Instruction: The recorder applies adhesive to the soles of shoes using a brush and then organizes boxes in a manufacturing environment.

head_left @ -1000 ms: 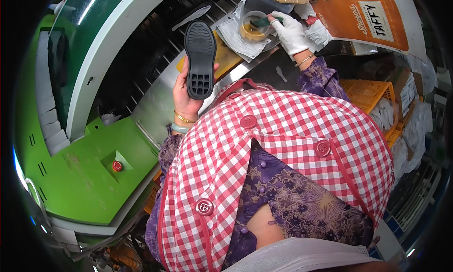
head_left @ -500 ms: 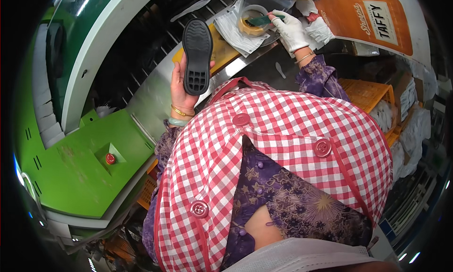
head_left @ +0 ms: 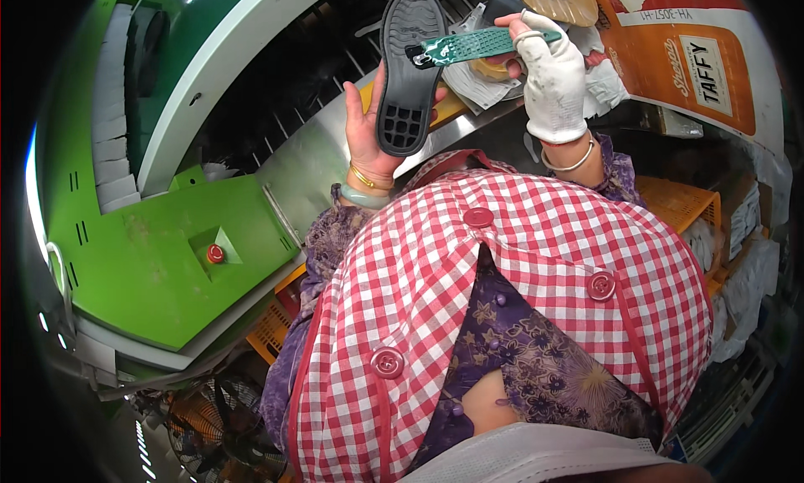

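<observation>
A black shoe sole (head_left: 409,89) lies in my bare left hand (head_left: 368,140), its ridged face and grid of square hollows turned up. The thumb is along one edge and fingertips show at the other. My right hand (head_left: 554,85), in a white glove with bare fingertips, grips a green-handled brush (head_left: 481,45). The brush's dark bristles are over the sole's upper half and appear to touch it. Behind the brush and right hand, a tub with a yellowish rim (head_left: 496,68) is partly hidden, standing on crumpled white sheets (head_left: 477,94).
To the left is a green machine (head_left: 159,265) with a red push button (head_left: 215,254) and a pale curved frame (head_left: 209,81). A metal ledge (head_left: 314,161) runs before dark rollers. An orange printed sack (head_left: 670,56) is at upper right, above an orange crate (head_left: 678,202).
My right hand has brought the brush from the tub leftward over the sole. The sole sits higher and further right in the picture; the whole view has shifted somewhat.
</observation>
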`<state>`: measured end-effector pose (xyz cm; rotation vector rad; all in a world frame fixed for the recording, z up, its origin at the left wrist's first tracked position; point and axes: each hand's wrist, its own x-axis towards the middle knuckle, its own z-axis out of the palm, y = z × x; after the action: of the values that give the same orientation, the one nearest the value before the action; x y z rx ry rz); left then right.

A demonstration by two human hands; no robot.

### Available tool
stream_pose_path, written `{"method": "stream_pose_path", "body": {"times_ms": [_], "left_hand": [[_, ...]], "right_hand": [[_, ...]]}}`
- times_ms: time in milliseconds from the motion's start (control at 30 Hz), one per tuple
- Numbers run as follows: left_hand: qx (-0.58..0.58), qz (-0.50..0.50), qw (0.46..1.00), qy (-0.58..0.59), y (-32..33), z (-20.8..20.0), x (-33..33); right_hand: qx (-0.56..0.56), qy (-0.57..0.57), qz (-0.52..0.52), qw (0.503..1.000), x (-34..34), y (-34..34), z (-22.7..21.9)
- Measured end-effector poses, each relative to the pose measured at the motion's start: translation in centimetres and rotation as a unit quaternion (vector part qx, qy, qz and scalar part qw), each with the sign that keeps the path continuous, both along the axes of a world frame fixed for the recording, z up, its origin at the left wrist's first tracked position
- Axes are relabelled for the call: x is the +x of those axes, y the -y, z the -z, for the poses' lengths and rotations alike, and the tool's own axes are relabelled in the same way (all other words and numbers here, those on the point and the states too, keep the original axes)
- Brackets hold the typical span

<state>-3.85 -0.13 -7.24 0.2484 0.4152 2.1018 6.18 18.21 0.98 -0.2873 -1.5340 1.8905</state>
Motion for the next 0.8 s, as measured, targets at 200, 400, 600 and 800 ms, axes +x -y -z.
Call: {"method": "stream_pose_path", "body": {"times_ms": [200,400,600,800], "left_hand": [[0.060,0.047,0.997,0.012,-1.1,-1.1,0.7],[0.089,0.074,0.993,0.023,-1.6,-1.5,0.8],[0.046,0.042,0.998,0.016,-2.2,-2.0,0.5],[-0.053,-0.047,0.997,0.004,-2.9,-2.4,0.6]], "right_hand": [[0.017,-0.013,0.031,0.999,-0.2,1.1,-0.5],[0.038,0.013,0.042,0.998,0.0,0.9,-0.4],[0.037,0.026,0.024,0.999,0.2,1.5,-1.0],[0.045,0.041,0.029,0.998,0.6,3.1,-1.0]]}}
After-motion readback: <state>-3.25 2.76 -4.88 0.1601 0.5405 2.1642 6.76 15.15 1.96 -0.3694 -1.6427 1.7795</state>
